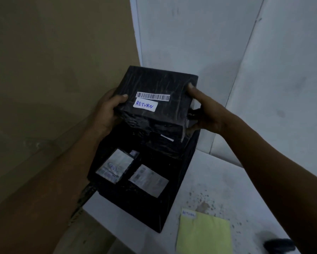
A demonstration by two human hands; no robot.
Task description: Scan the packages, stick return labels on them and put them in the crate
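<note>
One black-wrapped package point(154, 99), barcode and RETURN label point(145, 105) up, is held between two hands: left hand point(106, 110) grips its left edge, right hand point(203, 114) its right, above the black crate point(172, 213) on the desk point(218, 180). At least two labelled packages point(132, 171) lie inside; one yellow sheet point(203, 233) lies beside it.

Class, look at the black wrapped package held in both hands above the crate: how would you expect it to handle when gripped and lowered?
The black wrapped package probably stays stiff: its edges look straight between the left hand and right hand. Its glossy, wrinkled wrap may be slippery, so a grip on both sides seems wise. Being flat-sided, it is unlikely to roll in the crate.
</note>
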